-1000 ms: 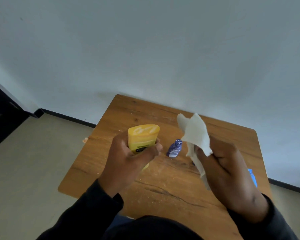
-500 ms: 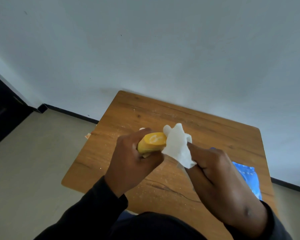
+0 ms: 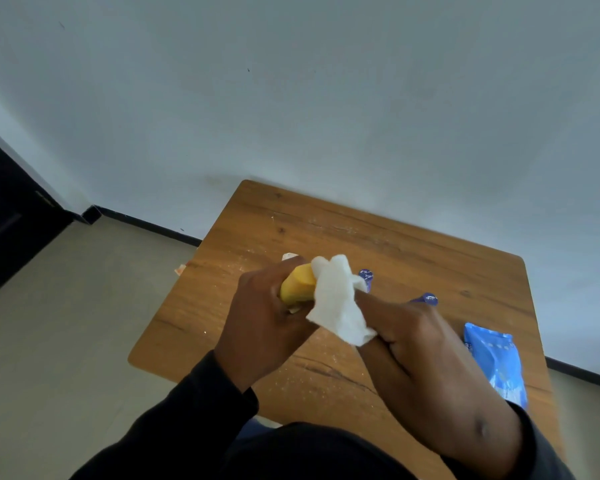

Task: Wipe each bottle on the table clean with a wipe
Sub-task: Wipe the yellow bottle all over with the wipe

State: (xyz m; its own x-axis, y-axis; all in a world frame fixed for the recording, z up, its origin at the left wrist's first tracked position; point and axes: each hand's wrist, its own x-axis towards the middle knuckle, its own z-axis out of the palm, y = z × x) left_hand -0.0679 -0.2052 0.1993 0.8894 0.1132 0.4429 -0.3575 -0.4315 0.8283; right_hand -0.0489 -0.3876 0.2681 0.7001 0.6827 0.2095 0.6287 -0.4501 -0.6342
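1. Above the middle of the table [image 3: 388, 237], my left hand [image 3: 257, 327] grips the yellow bottle [image 3: 298, 287], held clear of the wood and tipped on its side.
2. My right hand [image 3: 409, 337] clutches the white wipe [image 3: 336, 303], which now presses against the bottle's end; a second ago the wipe hung apart from it and the bottle stood upright in my grip.
3. I take that to mean the wiping of this bottle has begun, not finished.
4. Two purple bottles wait behind my hands, one [image 3: 366, 277] near the table's centre, one [image 3: 426, 298] toward the right edge; both look untouched.
5. Along the right edge lies the blue wipes pack [image 3: 492, 358].
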